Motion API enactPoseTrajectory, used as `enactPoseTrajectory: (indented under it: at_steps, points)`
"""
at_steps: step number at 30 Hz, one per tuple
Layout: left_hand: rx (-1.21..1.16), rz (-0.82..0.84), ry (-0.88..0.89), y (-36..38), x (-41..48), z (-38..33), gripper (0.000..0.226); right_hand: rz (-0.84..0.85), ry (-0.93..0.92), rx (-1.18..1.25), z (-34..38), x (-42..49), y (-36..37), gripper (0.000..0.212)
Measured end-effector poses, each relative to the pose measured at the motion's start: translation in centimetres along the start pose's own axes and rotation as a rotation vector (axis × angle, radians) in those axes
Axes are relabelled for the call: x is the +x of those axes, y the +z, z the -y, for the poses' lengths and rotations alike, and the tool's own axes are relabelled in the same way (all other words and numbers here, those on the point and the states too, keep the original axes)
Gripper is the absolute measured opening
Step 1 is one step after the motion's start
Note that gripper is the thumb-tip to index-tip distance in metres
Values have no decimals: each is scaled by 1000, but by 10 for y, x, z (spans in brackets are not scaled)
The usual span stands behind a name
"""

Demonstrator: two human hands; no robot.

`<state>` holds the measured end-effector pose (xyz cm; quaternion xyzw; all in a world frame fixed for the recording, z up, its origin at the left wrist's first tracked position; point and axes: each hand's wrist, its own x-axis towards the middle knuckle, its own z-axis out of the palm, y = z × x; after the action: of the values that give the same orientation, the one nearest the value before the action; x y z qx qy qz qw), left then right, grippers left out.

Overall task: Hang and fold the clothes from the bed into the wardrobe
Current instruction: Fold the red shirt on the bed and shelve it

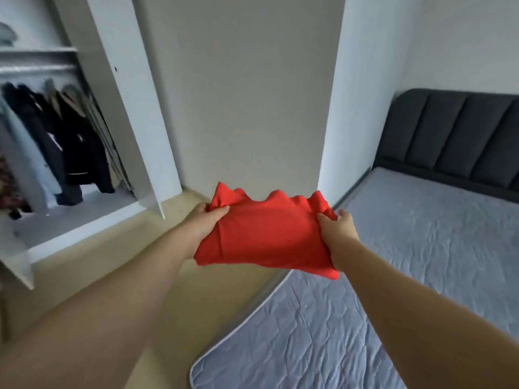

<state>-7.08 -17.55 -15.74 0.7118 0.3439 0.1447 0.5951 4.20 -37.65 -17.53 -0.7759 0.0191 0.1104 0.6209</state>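
Note:
A folded red garment is held in the air between both hands, above the floor beside the bed. My left hand grips its left edge with the thumb on top. Its right edge is gripped by my right hand, thumb pressed into the cloth. The bed with a grey quilted cover lies to the right. The white wardrobe stands open at the left, with dark jackets and pale clothes hanging from its rail.
An open wardrobe door juts out left of centre. A beige wall panel fills the middle. The dark padded headboard stands at the far right. Tan floor runs between wardrobe and bed.

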Motion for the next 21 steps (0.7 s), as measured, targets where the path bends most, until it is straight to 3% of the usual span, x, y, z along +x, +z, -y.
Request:
enactPoseTrajectory:
  at_steps: [3,10,21]
  points:
    - [-22,-76,22,-64,7,-30,45,98,-131,4,54,-12,48,66]
    - [-37,-231,60,-222,36,-61,45,351,-376,25,149,-51,192,55]
    - [-74,-378,87,-435,105,-90,43,433,-438,64,249,-71,419,37]
